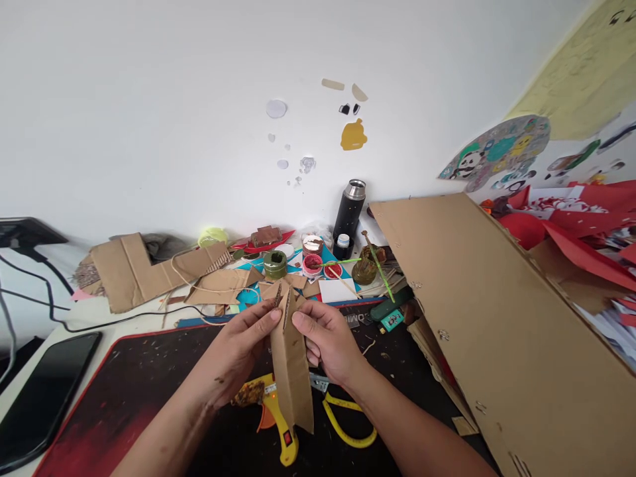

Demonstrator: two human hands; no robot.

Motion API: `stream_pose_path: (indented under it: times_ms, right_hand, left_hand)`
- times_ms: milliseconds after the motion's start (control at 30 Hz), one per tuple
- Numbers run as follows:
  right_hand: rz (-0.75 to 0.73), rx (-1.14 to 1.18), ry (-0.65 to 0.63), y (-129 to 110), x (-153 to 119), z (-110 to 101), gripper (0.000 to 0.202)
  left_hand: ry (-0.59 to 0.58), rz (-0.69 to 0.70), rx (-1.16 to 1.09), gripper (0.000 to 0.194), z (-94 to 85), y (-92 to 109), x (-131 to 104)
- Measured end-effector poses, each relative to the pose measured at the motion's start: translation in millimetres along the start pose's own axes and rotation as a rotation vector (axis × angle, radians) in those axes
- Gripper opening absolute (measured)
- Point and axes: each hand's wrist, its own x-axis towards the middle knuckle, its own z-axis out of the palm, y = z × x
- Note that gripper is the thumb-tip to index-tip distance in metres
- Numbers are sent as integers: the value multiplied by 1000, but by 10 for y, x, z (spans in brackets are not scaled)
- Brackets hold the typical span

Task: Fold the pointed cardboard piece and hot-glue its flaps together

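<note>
A folded cardboard strip (292,361) is held upright at the centre of the frame, a little below the middle. It is pinched near its top from both sides: the left hand (237,354) grips its left edge between thumb and fingers, and the right hand (328,341) is closed on its right edge, the thumb laid against the upper part. The strip's lower end hangs free above a yellow glue gun (278,424), which lies on a black and red mat (124,397) at lower centre. Yellow-handled scissors (348,424) are seen just right of the gun, partly hidden by the right forearm.

A large cardboard panel (497,318) fills the right side of the frame, tilted, with small slots along its edge. Red paper (571,232) is piled behind it at the upper right. A black phone (44,391) lies at the lower left, beside the mat. Flat cardboard pieces (134,268) are spread at left centre, with a cable (99,321) running in front of them. Beyond the hands, at the centre of the frame, paint pots (313,264) stand among scraps, and a black flask (350,211) stands against the white wall (173,99). A green stick (382,275) leans near the pots
</note>
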Motion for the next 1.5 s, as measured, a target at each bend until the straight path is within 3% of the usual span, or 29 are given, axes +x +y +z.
stream_pose_path:
  times_ms: [367, 767, 1100, 1500]
  right_hand:
    - [50, -15, 27, -19, -7, 8, 58]
    - [65, 8, 13, -72, -16, 27, 59]
    - [53, 11, 15, -77, -24, 27, 59]
    - [63, 52, 15, -58, -30, 38, 57]
  left_hand:
    - [-43, 19, 43, 48, 47, 19, -24]
    - [23, -10, 32, 57, 103, -30, -58]
    - [72, 50, 25, 62, 146, -96, -91]
    - [145, -31, -101, 62, 198, -123, -91]
